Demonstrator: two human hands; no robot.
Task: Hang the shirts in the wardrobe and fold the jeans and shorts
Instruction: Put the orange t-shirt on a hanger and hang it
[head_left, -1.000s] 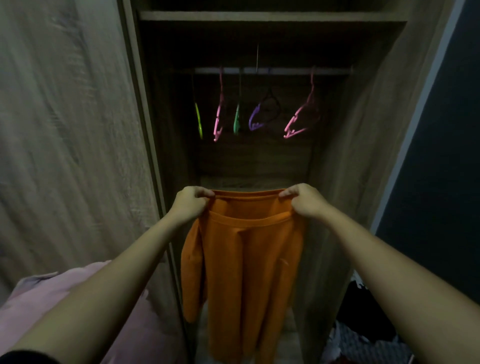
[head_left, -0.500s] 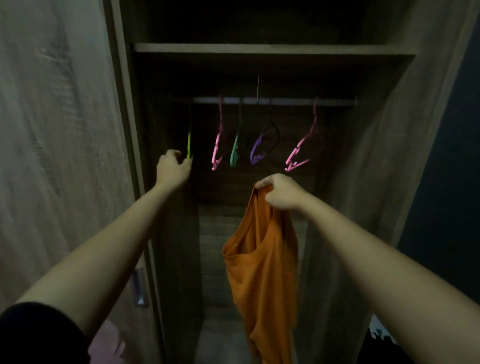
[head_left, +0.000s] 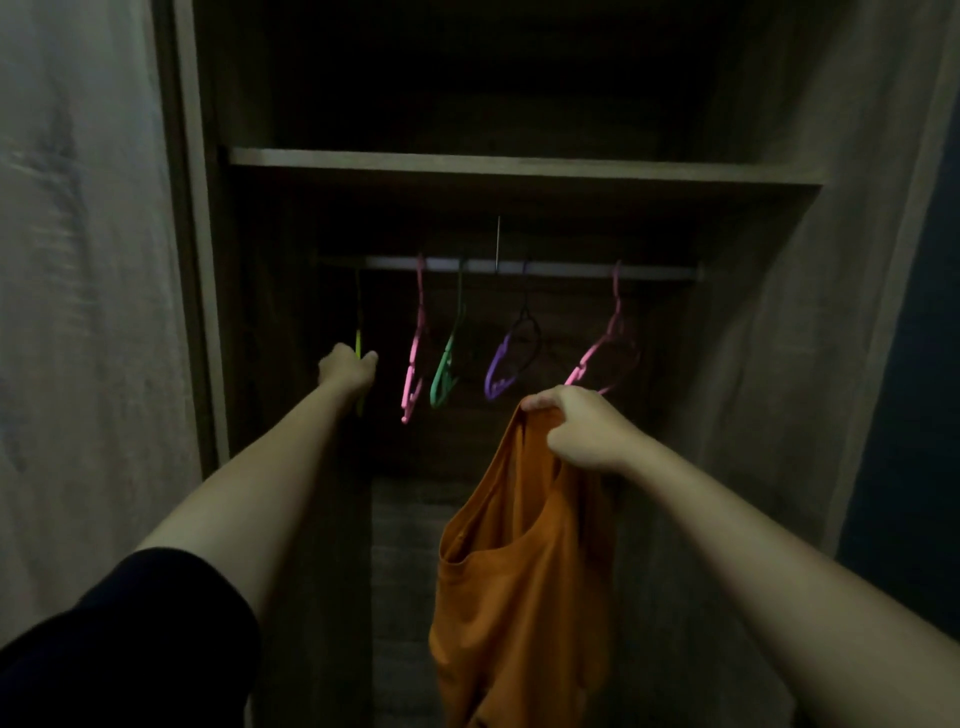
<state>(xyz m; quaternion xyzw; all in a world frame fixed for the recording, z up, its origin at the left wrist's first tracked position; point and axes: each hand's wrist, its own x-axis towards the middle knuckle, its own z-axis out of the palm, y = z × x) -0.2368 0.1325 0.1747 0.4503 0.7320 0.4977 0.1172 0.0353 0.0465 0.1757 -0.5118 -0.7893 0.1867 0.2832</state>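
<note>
Now the left hand (head_left: 347, 370), off the shirt (head_left: 519, 571), is gripping the green hanger (head_left: 358, 342) with its fingers (head_left: 371, 359) while the right hand (head_left: 582, 431) is clutching the shirt for hanging.

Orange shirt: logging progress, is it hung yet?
Not hung: the right hand holds the orange shirt bunched at its top, dangling below the rail.

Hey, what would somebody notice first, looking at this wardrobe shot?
The bright orange shirt catches the eye first, dangling from the right hand before the dark wardrobe. Then the coloured hangers along the rail, where the left hand grips the yellow-green hanger at the far left.
</note>
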